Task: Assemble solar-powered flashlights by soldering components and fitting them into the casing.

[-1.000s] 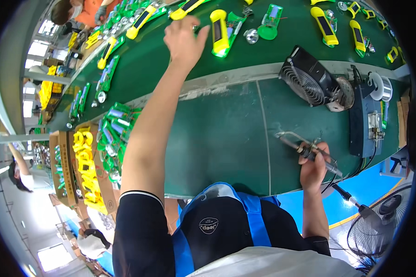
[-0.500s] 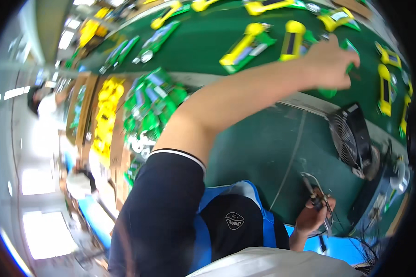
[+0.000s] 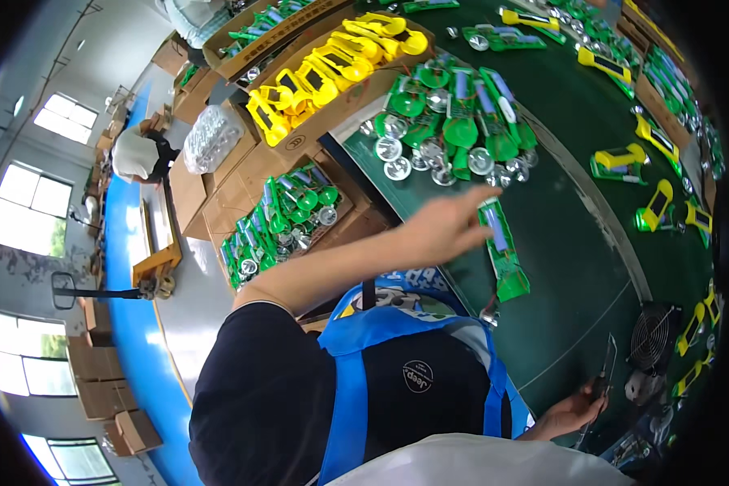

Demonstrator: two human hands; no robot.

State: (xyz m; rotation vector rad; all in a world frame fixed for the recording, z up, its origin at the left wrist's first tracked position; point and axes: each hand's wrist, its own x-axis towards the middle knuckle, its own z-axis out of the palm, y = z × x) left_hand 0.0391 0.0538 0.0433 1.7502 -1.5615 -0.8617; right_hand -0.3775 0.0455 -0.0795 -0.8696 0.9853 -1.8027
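Observation:
My left hand [image 3: 449, 229] is over the green tabletop, its index finger stretched out and thumb apart, with nothing visibly gripped. Beside its fingertips lies a green lamp housing [image 3: 506, 257] with a blue cylindrical battery, and a small silver reflector [image 3: 488, 316] sits by its lower end. Just beyond the fingers is a heap of similar green housings [image 3: 460, 132] with batteries and silver reflectors. At the lower right, my right hand [image 3: 573, 413] is closed around a soldering iron [image 3: 603, 374], its thin tip pointing up and away; a fine wire curves beside the tip.
Yellow casings [image 3: 316, 77] fill a carton at the far left of the table. A lower carton [image 3: 352, 223] with more green units stands near my left arm. Yellow-and-green lamps [image 3: 660, 202] lie along the right-hand strip. A black fan [image 3: 652, 336] stands near my right hand.
My view has swung left. My left hand has come back from the far belt to the heap and the housing near me. The right hand still holds the soldering iron.

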